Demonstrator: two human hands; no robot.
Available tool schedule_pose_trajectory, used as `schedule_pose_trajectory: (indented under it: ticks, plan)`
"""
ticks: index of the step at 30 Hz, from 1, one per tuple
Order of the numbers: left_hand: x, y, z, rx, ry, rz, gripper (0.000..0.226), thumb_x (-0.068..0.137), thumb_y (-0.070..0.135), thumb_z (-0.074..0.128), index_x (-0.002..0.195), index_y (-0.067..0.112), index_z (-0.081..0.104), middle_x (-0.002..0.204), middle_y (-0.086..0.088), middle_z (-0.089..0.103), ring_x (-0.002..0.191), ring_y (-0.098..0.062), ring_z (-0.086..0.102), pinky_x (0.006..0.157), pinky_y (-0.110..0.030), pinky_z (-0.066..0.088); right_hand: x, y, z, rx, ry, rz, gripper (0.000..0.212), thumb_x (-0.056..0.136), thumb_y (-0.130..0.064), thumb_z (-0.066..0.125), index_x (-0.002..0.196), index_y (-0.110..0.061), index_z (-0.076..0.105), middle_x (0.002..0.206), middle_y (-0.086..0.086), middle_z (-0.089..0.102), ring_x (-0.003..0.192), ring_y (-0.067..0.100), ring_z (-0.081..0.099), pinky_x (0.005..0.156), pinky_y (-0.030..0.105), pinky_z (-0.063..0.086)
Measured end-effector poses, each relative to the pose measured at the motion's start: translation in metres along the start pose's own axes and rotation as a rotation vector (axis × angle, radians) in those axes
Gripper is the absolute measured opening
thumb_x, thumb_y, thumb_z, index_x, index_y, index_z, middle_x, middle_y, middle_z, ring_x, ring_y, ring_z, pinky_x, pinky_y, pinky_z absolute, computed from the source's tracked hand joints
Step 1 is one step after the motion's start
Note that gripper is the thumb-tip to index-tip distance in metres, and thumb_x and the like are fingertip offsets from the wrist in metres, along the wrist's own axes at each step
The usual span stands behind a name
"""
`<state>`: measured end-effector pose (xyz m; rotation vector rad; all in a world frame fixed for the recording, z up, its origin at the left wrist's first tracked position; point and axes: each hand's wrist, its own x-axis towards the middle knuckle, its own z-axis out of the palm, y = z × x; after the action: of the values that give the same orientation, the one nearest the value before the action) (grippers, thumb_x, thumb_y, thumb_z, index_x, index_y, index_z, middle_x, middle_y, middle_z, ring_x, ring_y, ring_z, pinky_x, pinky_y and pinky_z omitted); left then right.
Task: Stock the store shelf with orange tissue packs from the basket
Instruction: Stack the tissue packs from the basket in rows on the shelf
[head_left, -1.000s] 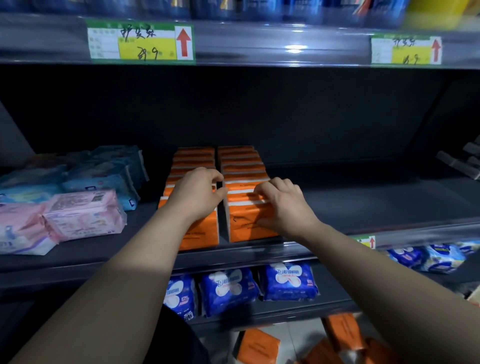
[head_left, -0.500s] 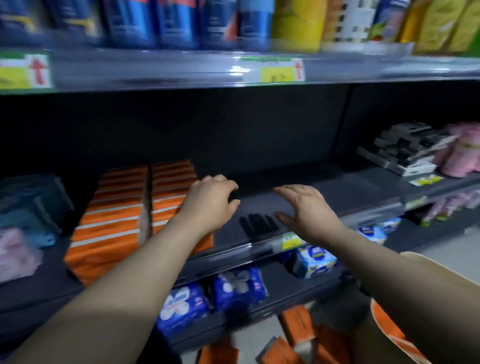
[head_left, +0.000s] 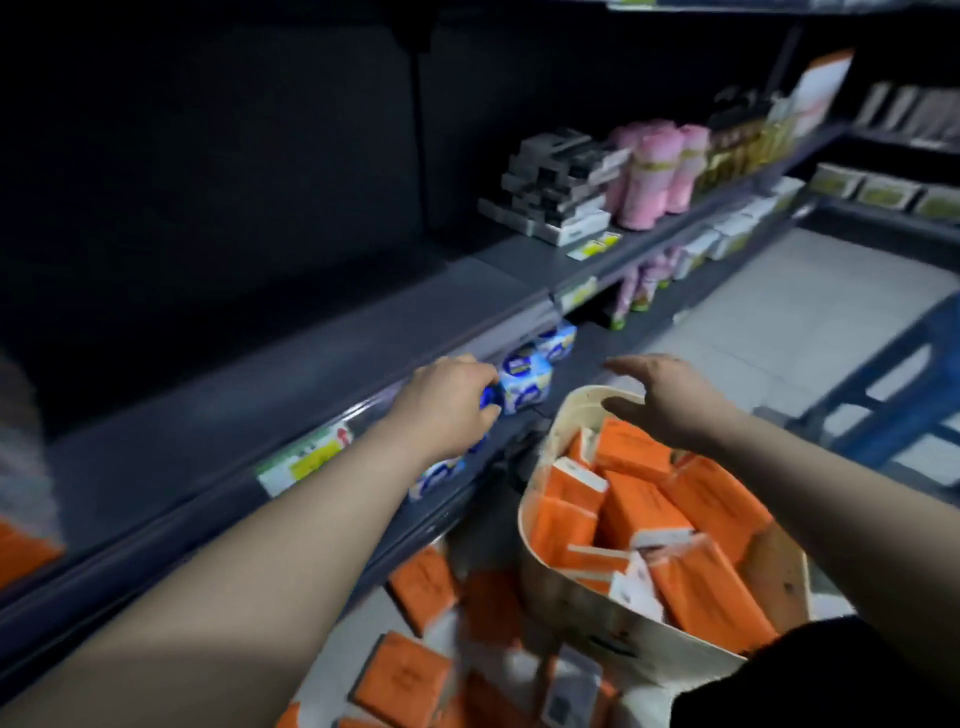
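A cream basket at the lower right holds several orange tissue packs. More orange packs lie loose on the floor below it. My right hand hovers open over the basket's far rim, holding nothing. My left hand hangs in front of the grey shelf's edge, fingers loosely curled and empty, in front of the blue packs. A corner of the stocked orange packs shows at the far left on the shelf.
Blue-and-white packs sit on the lower shelf. Further right on the shelf are black-and-white boxes and pink rolls. A blue crate stands on the tiled floor at right.
The view has swung right and down from the stocked orange rows to the basket. Both hands have left the shelf packs and come down; the right one is now over the basket.
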<state>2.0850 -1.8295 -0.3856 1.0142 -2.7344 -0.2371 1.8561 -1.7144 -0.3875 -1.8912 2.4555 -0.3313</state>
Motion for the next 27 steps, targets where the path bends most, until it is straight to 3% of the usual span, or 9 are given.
schedule_pose_trajectory:
  ticks: [5,8,12,15,18,27]
  plan:
    - [0.049,0.051,0.063,-0.044,-0.117,0.08,0.033,0.084,0.036,0.057,0.113,0.02,0.061,0.117,-0.008,0.06,0.11,-0.029,0.056,0.088,-0.039,0.048,-0.015,0.075,0.015,-0.029,-0.136,0.168,0.051,0.086,-0.037,0.064,0.133,-0.022,0.052,0.12,0.006,0.066,0.113,0.027,0.056,0.096,0.035,0.043]
    - [0.078,0.072,0.1,-0.108,-0.17,0.083,0.039,0.086,0.035,0.058,0.121,0.018,0.058,0.119,-0.007,0.061,0.113,-0.027,0.055,0.092,-0.037,0.046,-0.021,0.113,0.026,-0.041,-0.185,0.26,0.053,0.086,-0.04,0.062,0.135,-0.026,0.048,0.123,0.004,0.063,0.115,0.026,0.054,0.098,0.038,0.044]
    - [0.115,0.095,0.148,-0.195,-0.214,0.027,0.034,0.087,0.028,0.059,0.116,0.011,0.061,0.114,-0.01,0.065,0.107,-0.029,0.058,0.088,-0.035,0.047,-0.028,0.154,0.045,-0.052,-0.192,0.339,0.052,0.087,-0.039,0.061,0.136,-0.029,0.046,0.133,0.004,0.057,0.118,0.026,0.054,0.097,0.042,0.047]
    - [0.138,0.104,0.182,-0.212,-0.255,-0.004,0.034,0.086,0.028,0.061,0.115,0.01,0.059,0.114,-0.011,0.064,0.106,-0.029,0.058,0.083,-0.031,0.044,-0.035,0.175,0.061,0.011,-0.181,0.367,0.052,0.087,-0.042,0.059,0.136,-0.029,0.046,0.129,0.005,0.059,0.112,0.026,0.057,0.091,0.039,0.05]
    - [0.156,0.108,0.213,-0.236,-0.299,-0.085,0.04,0.086,0.029,0.061,0.12,0.009,0.056,0.121,-0.013,0.061,0.109,-0.03,0.057,0.085,-0.031,0.044,-0.044,0.19,0.075,0.026,-0.173,0.359,0.049,0.089,-0.046,0.054,0.135,-0.031,0.045,0.126,0.005,0.061,0.109,0.025,0.059,0.084,0.036,0.049]
    - [0.182,0.111,0.278,-0.458,-0.361,-0.356,0.054,0.079,0.03,0.072,0.124,0.01,0.049,0.121,-0.012,0.061,0.109,-0.031,0.058,0.093,-0.039,0.047,-0.048,0.208,0.089,0.205,-0.174,0.447,0.057,0.084,-0.042,0.064,0.136,-0.031,0.044,0.128,-0.002,0.059,0.112,0.018,0.058,0.086,0.033,0.051]
